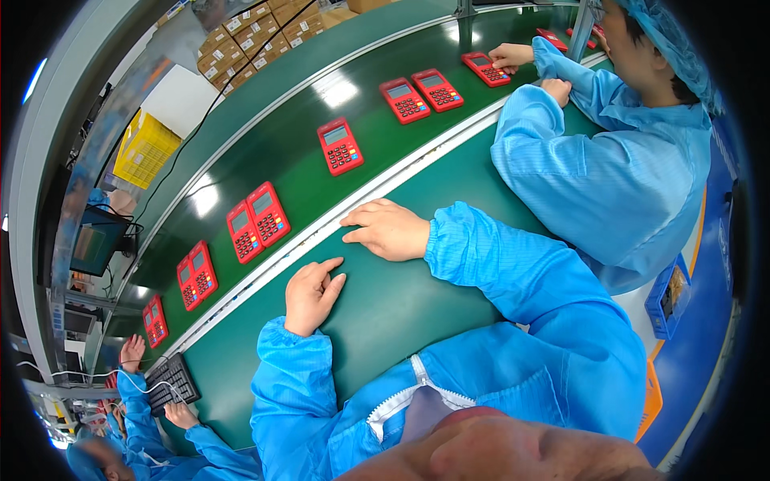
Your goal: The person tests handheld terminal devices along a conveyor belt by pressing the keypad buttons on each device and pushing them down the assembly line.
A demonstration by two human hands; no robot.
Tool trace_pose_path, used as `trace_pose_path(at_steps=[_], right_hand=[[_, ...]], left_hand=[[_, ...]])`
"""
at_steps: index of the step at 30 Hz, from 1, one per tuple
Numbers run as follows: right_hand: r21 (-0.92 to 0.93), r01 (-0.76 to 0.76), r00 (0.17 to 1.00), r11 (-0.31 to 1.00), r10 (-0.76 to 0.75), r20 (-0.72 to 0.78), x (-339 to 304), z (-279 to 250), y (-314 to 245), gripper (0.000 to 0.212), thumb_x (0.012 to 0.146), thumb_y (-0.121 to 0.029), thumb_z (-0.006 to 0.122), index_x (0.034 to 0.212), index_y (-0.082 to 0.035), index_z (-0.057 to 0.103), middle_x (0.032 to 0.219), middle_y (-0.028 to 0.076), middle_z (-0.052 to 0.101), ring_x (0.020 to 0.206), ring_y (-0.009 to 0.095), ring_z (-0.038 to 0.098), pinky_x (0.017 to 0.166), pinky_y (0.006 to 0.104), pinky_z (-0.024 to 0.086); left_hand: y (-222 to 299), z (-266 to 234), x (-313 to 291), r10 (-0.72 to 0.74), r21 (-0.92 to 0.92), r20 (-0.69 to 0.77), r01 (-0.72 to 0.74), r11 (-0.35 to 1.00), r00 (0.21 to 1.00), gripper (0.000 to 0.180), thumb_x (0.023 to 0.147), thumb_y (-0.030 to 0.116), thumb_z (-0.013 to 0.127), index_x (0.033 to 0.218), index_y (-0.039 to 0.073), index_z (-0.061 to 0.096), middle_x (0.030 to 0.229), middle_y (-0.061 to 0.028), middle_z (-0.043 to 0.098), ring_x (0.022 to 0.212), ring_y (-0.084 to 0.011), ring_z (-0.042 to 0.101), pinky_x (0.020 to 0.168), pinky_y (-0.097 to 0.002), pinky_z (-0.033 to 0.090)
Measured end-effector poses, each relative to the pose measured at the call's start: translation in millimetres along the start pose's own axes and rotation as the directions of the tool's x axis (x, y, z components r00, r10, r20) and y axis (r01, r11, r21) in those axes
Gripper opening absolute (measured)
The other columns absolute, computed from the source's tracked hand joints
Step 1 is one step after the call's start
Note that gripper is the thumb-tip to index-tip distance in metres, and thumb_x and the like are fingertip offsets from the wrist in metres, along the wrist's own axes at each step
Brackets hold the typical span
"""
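Note:
My left hand (313, 297) rests on the green worktop (417, 301), its thumb apart from the fingers and nothing in it. To its right, my right hand (389, 230) lies palm down near the pale rail (309, 232), fingers spread, also holding nothing. Beyond the rail, red card payment terminals with grey screens and keypads lie in a line on the shiny green belt (301, 120). The nearest ones to my hands are a single terminal (340, 146) and, further left, two side by side (269, 213). Neither hand touches a terminal.
At right, a co-worker's hand (512, 56) touches a red terminal (486, 70). Another person's hand (181, 414) is beside a black keyboard (172, 380) at lower left. Beyond the belt are a monitor (98, 239), a yellow basket (146, 150) and stacked cartons (253, 40).

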State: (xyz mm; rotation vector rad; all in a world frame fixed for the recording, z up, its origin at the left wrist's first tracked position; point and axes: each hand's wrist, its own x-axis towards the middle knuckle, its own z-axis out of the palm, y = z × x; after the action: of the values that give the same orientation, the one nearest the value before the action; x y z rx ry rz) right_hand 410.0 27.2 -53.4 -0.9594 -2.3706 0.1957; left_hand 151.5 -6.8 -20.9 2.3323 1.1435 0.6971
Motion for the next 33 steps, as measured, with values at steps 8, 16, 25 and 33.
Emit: trace_pose_path(at_steps=[8,16,25,33], right_hand=[[-0.03,0.002,1.0,1.0,-0.002,-0.004,-3,-4,1,0.033,0.089,-0.011,0.068,0.121,-0.014,0.073,0.14,0.008,0.061,0.13,0.031,0.055,0.111,0.0469,0.043],[-0.031,-0.016,1.0,0.999,0.017,0.014,-5,-9,-14,0.032,0.091,-0.012,0.064,0.122,-0.016,0.075,0.139,0.008,0.063,0.133,0.029,0.055,0.113,0.0463,0.041],[-0.056,-0.012,0.999,0.998,0.014,0.043,-13,-14,-41,0.031,0.094,-0.014,0.063,0.124,-0.014,0.073,0.142,0.008,0.062,0.134,0.029,0.054,0.114,0.0442,0.042],[-0.118,-0.062,0.998,0.991,0.065,0.016,-26,-17,-61,0.03,0.097,-0.015,0.061,0.125,-0.012,0.072,0.143,0.009,0.062,0.135,0.03,0.055,0.115,0.0442,0.042]], left_hand=[[4,1,3,0.006,0.012,-0.002,-0.006,1.0,1.0,0.026,0.09,0.017,0.076,0.114,0.009,0.075,0.068,-0.004,0.052,0.066,-0.0219,0.055,0.061,-0.0376,0.045],[10,-2,-10,0.037,0.039,-0.028,-0.036,0.999,0.999,0.024,0.091,0.019,0.075,0.114,0.011,0.076,0.069,-0.0042,0.054,0.066,-0.0228,0.057,0.062,-0.0386,0.046],[20,-13,-39,0.038,0.077,-0.028,-0.036,0.996,0.999,0.027,0.093,0.02,0.074,0.119,0.011,0.075,0.075,-0.0048,0.058,0.067,-0.0189,0.058,0.063,-0.0348,0.048],[31,-14,-67,0.022,0.026,-0.059,-0.021,0.999,0.998,0.027,0.092,0.021,0.074,0.116,0.01,0.076,0.086,-0.0077,0.062,0.081,-0.0252,0.063,0.074,-0.0379,0.052]])
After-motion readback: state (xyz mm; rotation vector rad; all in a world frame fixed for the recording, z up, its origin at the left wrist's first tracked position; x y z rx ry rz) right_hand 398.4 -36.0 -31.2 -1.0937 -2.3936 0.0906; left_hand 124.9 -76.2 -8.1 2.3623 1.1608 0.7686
